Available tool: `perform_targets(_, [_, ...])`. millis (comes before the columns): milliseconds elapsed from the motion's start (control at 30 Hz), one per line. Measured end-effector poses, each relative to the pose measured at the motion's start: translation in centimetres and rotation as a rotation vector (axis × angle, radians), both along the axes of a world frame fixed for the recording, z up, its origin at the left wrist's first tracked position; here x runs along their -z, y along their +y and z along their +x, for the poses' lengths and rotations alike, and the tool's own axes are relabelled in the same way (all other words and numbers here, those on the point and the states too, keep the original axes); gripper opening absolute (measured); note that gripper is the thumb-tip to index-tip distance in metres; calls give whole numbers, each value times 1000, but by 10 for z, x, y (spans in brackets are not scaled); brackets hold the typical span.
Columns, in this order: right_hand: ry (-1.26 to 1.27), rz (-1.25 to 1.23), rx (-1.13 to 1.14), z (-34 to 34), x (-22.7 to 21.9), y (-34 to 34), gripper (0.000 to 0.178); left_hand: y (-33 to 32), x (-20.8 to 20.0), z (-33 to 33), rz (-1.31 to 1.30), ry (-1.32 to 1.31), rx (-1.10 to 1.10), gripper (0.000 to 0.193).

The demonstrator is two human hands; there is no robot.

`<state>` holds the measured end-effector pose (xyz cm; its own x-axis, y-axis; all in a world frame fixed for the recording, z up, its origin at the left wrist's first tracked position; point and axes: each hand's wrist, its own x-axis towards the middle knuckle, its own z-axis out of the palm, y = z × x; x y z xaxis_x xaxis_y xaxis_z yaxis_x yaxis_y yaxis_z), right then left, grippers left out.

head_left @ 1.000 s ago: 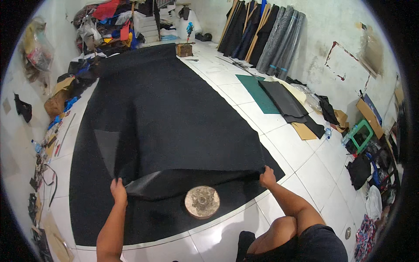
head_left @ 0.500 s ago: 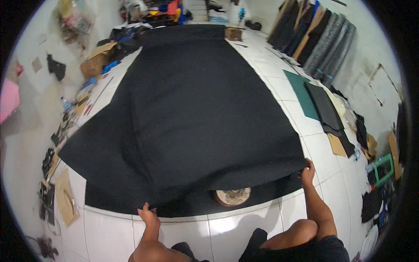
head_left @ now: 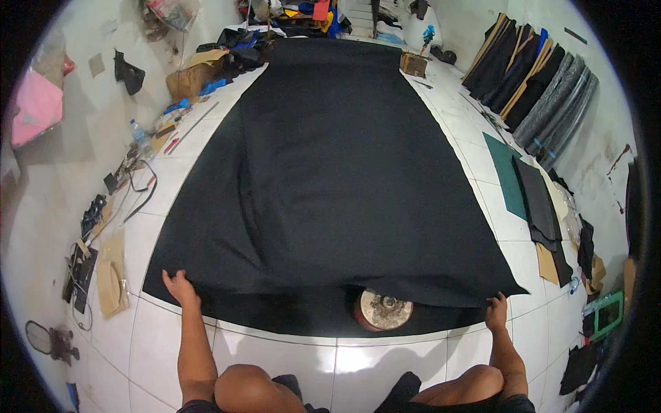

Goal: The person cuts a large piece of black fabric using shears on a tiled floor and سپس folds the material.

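A large sheet of black fabric (head_left: 358,172) stretches over the tiled floor from the far end to just before my knees, with a long crease on its left half. Beneath its near edge lies another black layer (head_left: 289,320). At the sheet's near left corner is my left hand (head_left: 182,288), its fingers apart on the fabric. My right hand (head_left: 496,311) pinches the upper layer's near edge, close to the pointed right corner. Between my hands, a round drum-like block (head_left: 385,310) with a worn whitish top rests on the lower layer, partly covered by the upper sheet's edge.
On the right lie a green mat (head_left: 505,175) and folded dark fabric (head_left: 537,203); fabric rolls (head_left: 561,103) lean against the wall behind. Along the left are a water bottle (head_left: 141,138), a bagged tan piece (head_left: 111,275) and cables. A small wooden box (head_left: 413,65) stands at the far right.
My left hand has moved left and farther away along the fabric. The jutting left corner has swung in toward me. The right corner hangs out farther past my right hand. The view has shifted left.
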<state>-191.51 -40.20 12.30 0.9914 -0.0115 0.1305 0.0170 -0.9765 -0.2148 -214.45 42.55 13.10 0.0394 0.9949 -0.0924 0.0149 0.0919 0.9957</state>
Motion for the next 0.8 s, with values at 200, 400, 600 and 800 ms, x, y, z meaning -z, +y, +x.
perform_targets(200, [-120,20,86,9,14,-12,31,-56,-17,-26,504,102,-41,64])
perform_targets(400, [-186,91,-4,13,23,-32,27,-48,27,-87,148,0,-6,72])
perform_targets(600, [-88,141,-18,17,36,-13,35,4,21,-70,-1,-5,-69,78])
perform_targets(800, [53,170,-156,22,26,45,40,65,71,-43,33,286,-286,78])
